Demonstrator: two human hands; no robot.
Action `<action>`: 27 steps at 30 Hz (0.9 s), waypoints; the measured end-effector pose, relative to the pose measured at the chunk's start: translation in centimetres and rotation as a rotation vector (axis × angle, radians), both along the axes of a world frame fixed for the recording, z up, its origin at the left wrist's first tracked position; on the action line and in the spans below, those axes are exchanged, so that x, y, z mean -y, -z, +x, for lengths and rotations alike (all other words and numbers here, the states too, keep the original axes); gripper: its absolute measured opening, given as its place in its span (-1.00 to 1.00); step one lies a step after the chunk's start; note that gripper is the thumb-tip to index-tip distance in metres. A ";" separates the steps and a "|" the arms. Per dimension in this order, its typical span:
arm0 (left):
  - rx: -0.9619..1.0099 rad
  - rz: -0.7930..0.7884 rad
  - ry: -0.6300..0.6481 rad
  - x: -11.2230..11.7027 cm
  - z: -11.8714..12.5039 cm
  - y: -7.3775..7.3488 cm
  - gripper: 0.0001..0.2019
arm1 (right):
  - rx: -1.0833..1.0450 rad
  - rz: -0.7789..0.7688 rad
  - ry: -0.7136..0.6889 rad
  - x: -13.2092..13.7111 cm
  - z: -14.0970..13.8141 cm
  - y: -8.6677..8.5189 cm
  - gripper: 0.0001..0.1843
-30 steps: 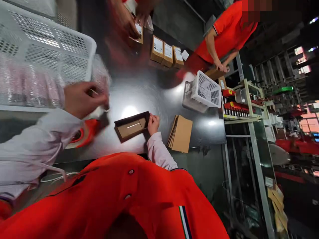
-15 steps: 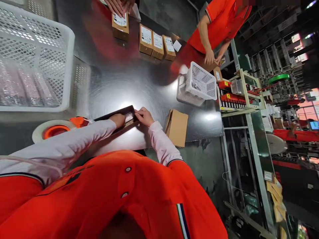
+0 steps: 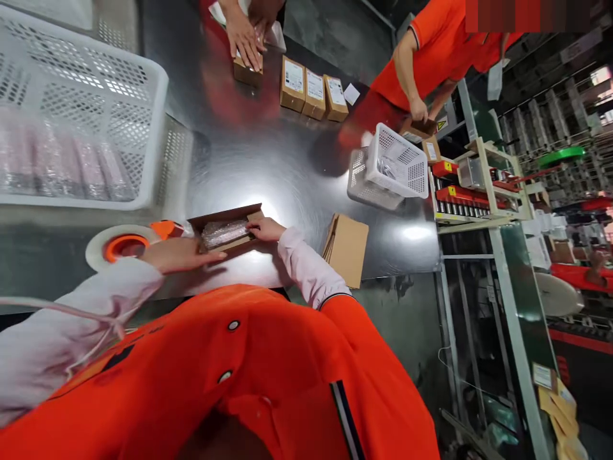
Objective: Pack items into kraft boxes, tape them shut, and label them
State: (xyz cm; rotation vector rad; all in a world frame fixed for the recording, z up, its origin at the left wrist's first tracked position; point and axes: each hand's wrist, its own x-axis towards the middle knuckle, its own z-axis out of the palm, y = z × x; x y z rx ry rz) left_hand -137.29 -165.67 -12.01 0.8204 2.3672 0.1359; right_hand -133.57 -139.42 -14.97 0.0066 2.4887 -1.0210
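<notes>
A long, narrow cardboard box [image 3: 242, 246] lies open at the table's near edge. Inside it rests a bubble-wrapped package [image 3: 223, 234]. My left hand [image 3: 179, 254] is at the box's left end, its fingers stretched out along the near side and holding nothing. At the right end, my right hand [image 3: 265, 229] has its fingers closed on the cardboard end of the box. Just left of the box, beside my left hand, are a large roll of clear tape [image 3: 98, 248] and an orange tape dispenser [image 3: 166, 229].
A white basket [image 3: 156, 128] of wrapped packages stands at the left. Flat cardboard pieces [image 3: 352, 249] lie to the right. Farther back are labelled boxes [image 3: 315, 96], a small white basket [image 3: 402, 150], a co-worker's hands [image 3: 246, 38] and another co-worker [image 3: 407, 61] beside a roller conveyor [image 3: 464, 207].
My left hand has come out of the box and moved left to its near side, leaving the wrapped package visible. My right hand has shifted slightly left on the box's end.
</notes>
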 end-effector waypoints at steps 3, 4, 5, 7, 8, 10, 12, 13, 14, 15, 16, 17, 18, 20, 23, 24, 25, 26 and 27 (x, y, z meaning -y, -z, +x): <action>0.058 0.010 0.156 -2.4 0.5 0.7 -0.14 | -0.004 -0.097 -0.108 -1.0 0.1 0.0 -0.83; 0.063 0.006 0.162 -3.6 0.6 1.0 -0.13 | 0.016 -0.139 -0.147 -1.3 0.1 0.0 -0.83; 0.085 0.002 0.148 -4.7 0.7 1.2 -0.14 | 0.032 -0.162 -0.165 -1.6 0.1 0.0 -0.80; 0.153 0.013 0.103 -6.3 1.0 1.4 -0.19 | -0.010 -0.102 -0.095 -1.7 0.1 0.1 -0.71; 0.172 0.021 0.074 -6.7 1.2 1.3 -0.21 | -0.069 -0.024 -0.010 -1.5 0.0 0.2 -0.66; 0.160 0.042 0.010 -6.9 2.0 1.0 -0.26 | -0.177 0.152 0.219 -0.7 0.1 0.7 -0.44; 0.076 0.088 -0.038 -6.4 2.7 0.1 -0.31 | -0.172 0.236 0.405 0.1 0.2 1.6 -0.07; 0.005 0.126 -0.068 -6.0 3.0 -0.3 -0.28 | -0.141 0.236 0.451 0.3 0.4 2.0 0.06; -0.083 0.169 -0.114 -5.6 3.2 -0.6 -0.22 | -0.116 0.222 0.463 0.5 0.5 2.5 0.12; -0.172 0.204 -0.168 -5.3 3.3 -0.8 -0.15 | -0.108 0.205 0.446 0.5 0.7 2.9 0.13; -0.239 0.214 -0.227 -5.2 3.5 -0.8 -0.07 | -0.115 0.191 0.409 0.3 0.7 3.3 0.09; -0.270 0.200 -0.280 -5.3 3.8 -0.5 0.02 | -0.132 0.186 0.370 0.2 0.8 3.6 0.05; -0.269 0.169 -0.319 -5.5 4.1 0.0 0.12 | -0.149 0.188 0.334 0.0 0.7 3.8 0.00; -0.211 0.093 -0.346 -6.4 5.1 1.4 0.24 | -0.175 0.199 0.290 -0.2 0.5 4.0 -0.07; -0.217 0.080 -0.376 -7.7 6.4 3.2 0.28 | -0.196 0.214 0.276 0.0 -0.2 4.3 -0.31; -0.224 0.098 -0.378 -7.7 6.5 3.5 0.26 | -0.204 0.214 0.282 0.1 -0.4 4.4 -0.42; -0.214 0.128 -0.366 -7.5 6.5 3.6 0.22 | -0.213 0.208 0.288 0.2 -0.6 4.5 -0.51; -0.204 0.167 -0.357 -6.8 6.4 3.6 0.15 | -0.224 0.198 0.294 0.3 -0.8 4.7 -0.56; -0.207 0.202 -0.376 -5.8 6.2 3.6 0.07 | -0.237 0.184 0.299 0.4 -0.9 4.8 -0.58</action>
